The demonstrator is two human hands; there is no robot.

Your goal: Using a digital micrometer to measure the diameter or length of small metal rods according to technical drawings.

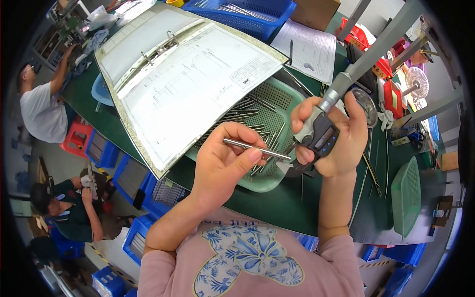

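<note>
- Nearest the camera is the person's pink shirt with a blue flower print (247, 262), both bare forearms rising from it over the dark green table top (277, 203).
- The left hand (222, 163) is closed in a pinch on a thin, straight silver metal pin (256, 149), thumb and fingertips clamped on its left half; the pin lies nearly level, its right end reaching towards the other hand.
- The right hand (336, 138) is wrapped shut around a grey digital micrometer with a dark display (320, 134), held just right of the pin's tip; whether the two touch cannot be told.
- Just beyond the hands sits a pale green perforated plastic tray (277, 106) holding many more metal pins.
- An open ring binder with a printed drawing sheet (188, 84) lies to the left, overlapping the tray's far left edge.
- A second green mesh tray (406, 195) stands at the right.
- Two seated people work far left, below table level.
</note>
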